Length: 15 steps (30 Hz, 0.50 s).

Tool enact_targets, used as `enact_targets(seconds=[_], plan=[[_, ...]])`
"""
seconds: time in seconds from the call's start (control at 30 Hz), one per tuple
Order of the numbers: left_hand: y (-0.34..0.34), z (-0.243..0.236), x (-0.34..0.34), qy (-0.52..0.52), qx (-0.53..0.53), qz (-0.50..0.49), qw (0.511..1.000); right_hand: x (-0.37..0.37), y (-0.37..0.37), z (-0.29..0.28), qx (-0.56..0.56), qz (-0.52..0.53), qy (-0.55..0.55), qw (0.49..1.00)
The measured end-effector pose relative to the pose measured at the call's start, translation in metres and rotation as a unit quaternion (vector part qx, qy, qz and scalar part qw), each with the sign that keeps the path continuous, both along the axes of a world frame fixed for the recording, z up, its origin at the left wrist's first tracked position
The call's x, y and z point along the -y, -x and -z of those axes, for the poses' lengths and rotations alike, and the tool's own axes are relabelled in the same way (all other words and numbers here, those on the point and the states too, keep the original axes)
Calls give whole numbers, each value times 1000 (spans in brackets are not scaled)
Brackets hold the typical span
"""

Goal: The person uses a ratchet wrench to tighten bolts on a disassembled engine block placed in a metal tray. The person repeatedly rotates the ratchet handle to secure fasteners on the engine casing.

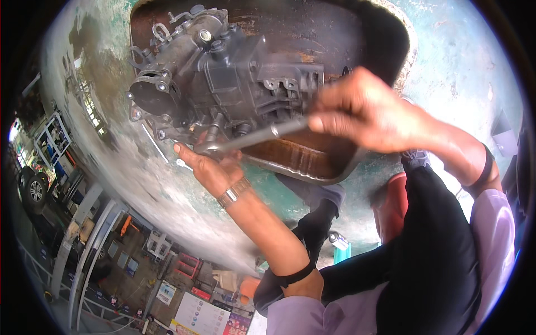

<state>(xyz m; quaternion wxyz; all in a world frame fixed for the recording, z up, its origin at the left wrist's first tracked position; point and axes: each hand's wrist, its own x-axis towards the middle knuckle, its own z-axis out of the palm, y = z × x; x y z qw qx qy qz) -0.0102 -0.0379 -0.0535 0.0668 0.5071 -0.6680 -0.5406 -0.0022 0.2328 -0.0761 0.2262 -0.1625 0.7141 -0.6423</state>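
A dark metal gearbox-like housing (229, 67), with a round flange and bolts, lies on its side in a rusty metal tray (413, 39). Across its lower part runs a long steel wrench (258, 137) with a socket end at the housing. My right hand (363, 109), blurred, is closed round the wrench handle at the right. My left hand (215, 170) wraps round the head end of the wrench, low on the housing, its fingers partly hidden. Just left of it, a thin rod (153, 142) and a small spanner (181, 163) lie on the floor.
My dark-trousered legs are bent below the tray, beside a red object (391, 198) and a teal cylinder (341, 250). Leftward stand wheels (35, 190), metal frames (84, 223) and cluttered tools. A printed board (198, 315) is at the bottom.
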Motion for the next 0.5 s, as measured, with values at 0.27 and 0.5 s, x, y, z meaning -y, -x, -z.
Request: enact_targets(seconds=[0.27,0.5], plan=[[-9,0,24,7,20,134,991,108,-96,63,40,-222,-1,974],[-5,0,26,7,26,110,994,117,-92,64,134,-283,-38,949]])
